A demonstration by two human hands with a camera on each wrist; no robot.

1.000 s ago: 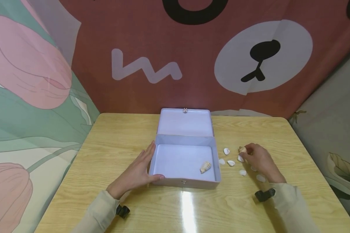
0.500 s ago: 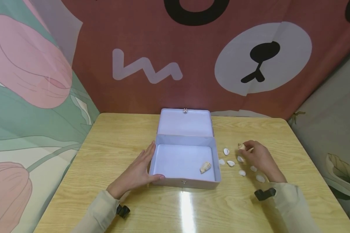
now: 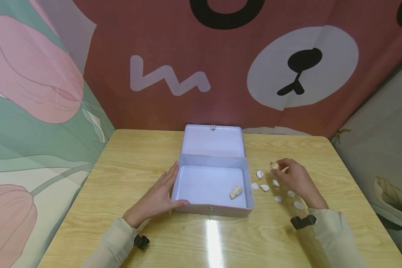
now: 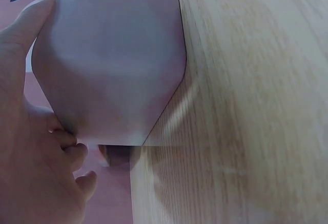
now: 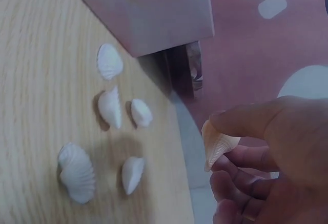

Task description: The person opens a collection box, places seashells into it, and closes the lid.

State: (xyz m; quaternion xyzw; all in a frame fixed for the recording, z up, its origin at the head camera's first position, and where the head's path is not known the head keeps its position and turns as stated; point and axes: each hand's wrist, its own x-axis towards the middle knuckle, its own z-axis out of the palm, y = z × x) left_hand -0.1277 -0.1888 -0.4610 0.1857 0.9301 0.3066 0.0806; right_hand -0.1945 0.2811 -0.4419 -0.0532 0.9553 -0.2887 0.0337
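Our right hand (image 3: pixel 296 176) pinches a shell (image 5: pixel 219 143) by its broad end, probably for a surer hold, above the table (image 3: pixel 140 149) and right of the box (image 3: pixel 201 186). Our left hand (image 3: pixel 156 198), thumb and fingers apart, spans the box's left side (presumably to keep it from sliding).

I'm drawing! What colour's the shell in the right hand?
The shell looks pale peach, best in right wrist view.

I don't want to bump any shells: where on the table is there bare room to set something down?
Bare patches on the table: left of the box, beyond the left hand; and in front of the box, right of the left sleeve. Crowded: from the box's right wall to the right hand, where white shells lie scattered.
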